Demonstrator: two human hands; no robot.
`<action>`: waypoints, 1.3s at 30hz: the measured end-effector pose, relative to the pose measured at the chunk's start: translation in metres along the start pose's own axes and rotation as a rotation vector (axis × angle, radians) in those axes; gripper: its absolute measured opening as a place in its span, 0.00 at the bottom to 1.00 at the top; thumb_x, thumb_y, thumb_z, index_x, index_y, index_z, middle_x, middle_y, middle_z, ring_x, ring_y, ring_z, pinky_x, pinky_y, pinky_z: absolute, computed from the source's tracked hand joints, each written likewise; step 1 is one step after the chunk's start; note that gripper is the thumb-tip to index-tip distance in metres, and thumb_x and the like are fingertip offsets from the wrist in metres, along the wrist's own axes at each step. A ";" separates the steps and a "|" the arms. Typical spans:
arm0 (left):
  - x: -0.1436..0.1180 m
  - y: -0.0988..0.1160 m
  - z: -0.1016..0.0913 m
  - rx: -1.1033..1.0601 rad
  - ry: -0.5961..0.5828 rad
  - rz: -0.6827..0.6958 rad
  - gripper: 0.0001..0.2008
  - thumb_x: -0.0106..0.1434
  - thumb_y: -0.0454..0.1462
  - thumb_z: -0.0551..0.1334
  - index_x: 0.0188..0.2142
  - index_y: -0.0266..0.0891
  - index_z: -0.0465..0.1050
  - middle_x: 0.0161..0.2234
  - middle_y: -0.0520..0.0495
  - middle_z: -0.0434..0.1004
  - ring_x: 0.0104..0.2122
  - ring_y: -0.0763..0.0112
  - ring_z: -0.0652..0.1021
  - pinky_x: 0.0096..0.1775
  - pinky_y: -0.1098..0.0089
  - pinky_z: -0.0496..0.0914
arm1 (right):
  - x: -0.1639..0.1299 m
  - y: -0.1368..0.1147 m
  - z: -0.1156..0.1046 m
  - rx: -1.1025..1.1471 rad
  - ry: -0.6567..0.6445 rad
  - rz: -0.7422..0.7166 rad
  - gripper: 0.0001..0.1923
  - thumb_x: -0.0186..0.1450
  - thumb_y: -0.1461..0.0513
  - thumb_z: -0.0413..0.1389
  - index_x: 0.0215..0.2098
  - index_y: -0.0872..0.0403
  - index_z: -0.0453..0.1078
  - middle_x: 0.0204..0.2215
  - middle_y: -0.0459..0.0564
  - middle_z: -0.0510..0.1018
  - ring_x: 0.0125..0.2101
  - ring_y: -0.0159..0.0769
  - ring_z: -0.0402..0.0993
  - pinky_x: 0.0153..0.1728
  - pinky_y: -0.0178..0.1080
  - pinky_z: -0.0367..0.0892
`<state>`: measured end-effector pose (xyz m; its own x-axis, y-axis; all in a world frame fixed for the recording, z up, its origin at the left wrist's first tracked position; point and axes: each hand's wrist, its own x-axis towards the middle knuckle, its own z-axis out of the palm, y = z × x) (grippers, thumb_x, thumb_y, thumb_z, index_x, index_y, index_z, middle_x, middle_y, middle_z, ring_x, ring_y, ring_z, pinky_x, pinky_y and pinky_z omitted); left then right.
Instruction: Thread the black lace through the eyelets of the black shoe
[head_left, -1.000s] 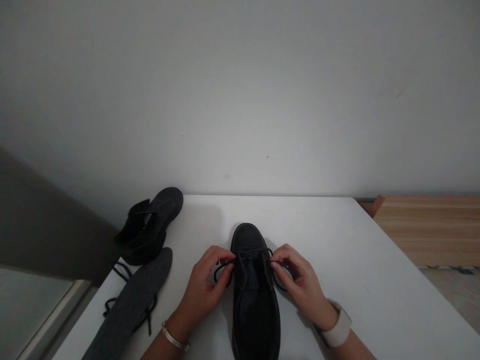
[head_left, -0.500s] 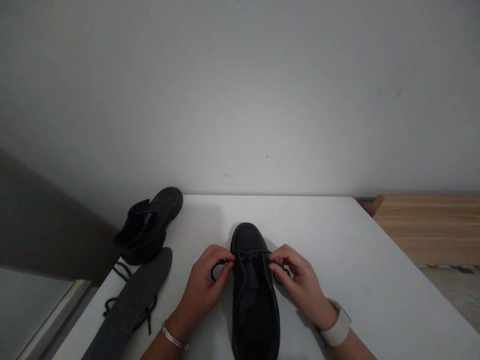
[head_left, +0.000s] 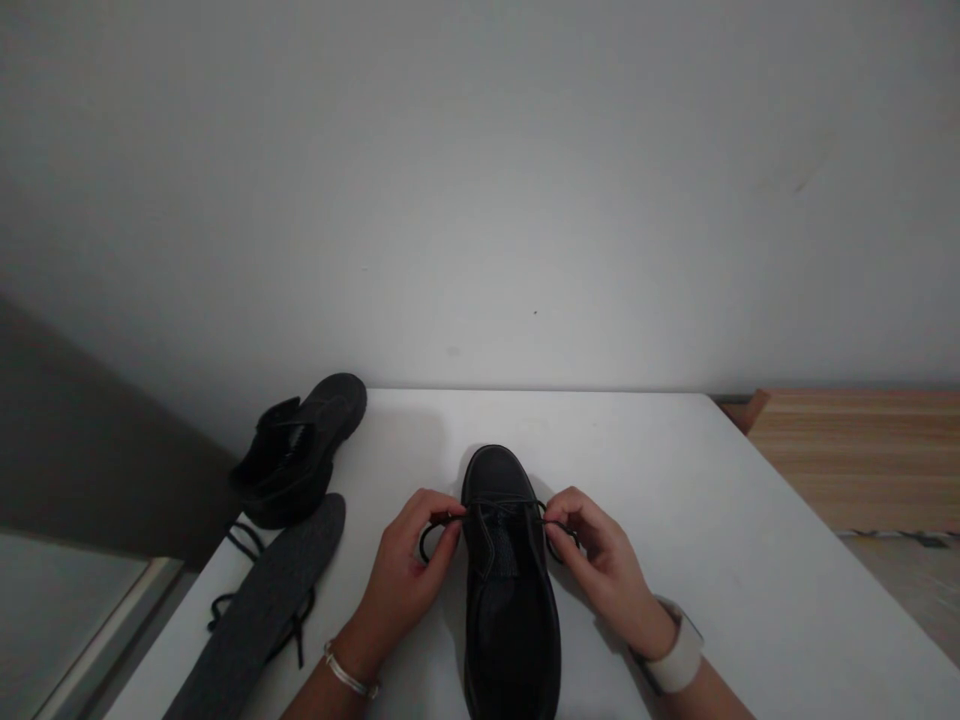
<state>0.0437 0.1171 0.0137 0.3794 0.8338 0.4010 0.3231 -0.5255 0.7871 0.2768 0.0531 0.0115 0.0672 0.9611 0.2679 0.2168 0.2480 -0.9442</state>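
A black shoe (head_left: 493,474) lies on the white table with its toe pointing away from me. My left hand (head_left: 416,545) is at the shoe's left side, thumb and forefinger pinched on a black shoelace (head_left: 424,548) that loops below the fingers. On the other side, my right hand (head_left: 600,555) pinches the lace's other part, which also curls beneath the fingertips. Between the hands, the lace crosses the front of the shoe's opening, near the lowest eyelets. The tongue shows dark inside the opening.
A second black shoe (head_left: 330,420) sits at the table's far left corner. In front of it lies a grey insole (head_left: 300,555), with another black lace (head_left: 298,640) partly under it. The white table (head_left: 637,440) meets a wall; a wooden board (head_left: 855,450) stands beyond its right edge.
Both hands have moved slightly outward, away from the shoe, drawing the lace straighter across it. The shoe has stayed in place.
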 end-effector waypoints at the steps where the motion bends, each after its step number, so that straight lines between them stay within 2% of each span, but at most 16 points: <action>1: 0.000 0.000 0.000 -0.001 0.006 0.002 0.05 0.68 0.33 0.58 0.39 0.41 0.72 0.34 0.48 0.76 0.35 0.67 0.77 0.37 0.68 0.72 | 0.000 0.000 0.000 -0.010 0.000 -0.005 0.06 0.72 0.58 0.53 0.38 0.51 0.68 0.31 0.46 0.70 0.31 0.35 0.68 0.31 0.36 0.65; 15: 0.005 -0.003 0.001 -0.005 0.018 0.055 0.06 0.66 0.31 0.62 0.37 0.42 0.77 0.33 0.49 0.78 0.35 0.67 0.78 0.38 0.69 0.72 | 0.003 0.005 0.000 -0.151 0.016 -0.030 0.08 0.71 0.58 0.55 0.34 0.51 0.70 0.29 0.46 0.73 0.30 0.35 0.70 0.32 0.36 0.66; 23: 0.006 0.002 0.001 -0.030 0.021 0.057 0.08 0.67 0.31 0.60 0.40 0.43 0.79 0.36 0.46 0.77 0.37 0.66 0.78 0.40 0.67 0.73 | -0.002 0.004 0.001 -0.060 -0.034 0.010 0.07 0.72 0.59 0.51 0.47 0.50 0.67 0.37 0.49 0.73 0.38 0.39 0.72 0.40 0.39 0.68; 27: 0.004 0.005 0.000 -0.043 0.000 0.046 0.08 0.68 0.31 0.58 0.41 0.42 0.76 0.37 0.45 0.77 0.38 0.65 0.78 0.39 0.66 0.73 | -0.001 0.004 0.001 -0.052 0.003 0.006 0.05 0.72 0.59 0.51 0.43 0.50 0.66 0.34 0.47 0.70 0.36 0.37 0.69 0.38 0.38 0.67; 31: 0.003 0.003 0.001 -0.027 0.025 0.019 0.05 0.67 0.32 0.59 0.38 0.41 0.72 0.33 0.48 0.76 0.34 0.67 0.77 0.36 0.69 0.72 | 0.000 0.003 0.000 -0.061 -0.009 -0.001 0.06 0.73 0.59 0.50 0.38 0.50 0.66 0.33 0.47 0.69 0.35 0.37 0.67 0.36 0.38 0.65; 39: 0.005 0.003 0.001 -0.025 -0.005 0.044 0.05 0.67 0.31 0.59 0.36 0.41 0.72 0.34 0.48 0.75 0.36 0.67 0.77 0.39 0.68 0.71 | 0.001 0.000 0.000 -0.079 -0.010 -0.048 0.05 0.73 0.60 0.51 0.40 0.50 0.68 0.34 0.48 0.71 0.36 0.37 0.69 0.36 0.39 0.65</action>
<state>0.0475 0.1194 0.0178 0.3976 0.8089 0.4331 0.2842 -0.5573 0.7801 0.2766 0.0541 0.0112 0.0453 0.9495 0.3105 0.2956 0.2842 -0.9121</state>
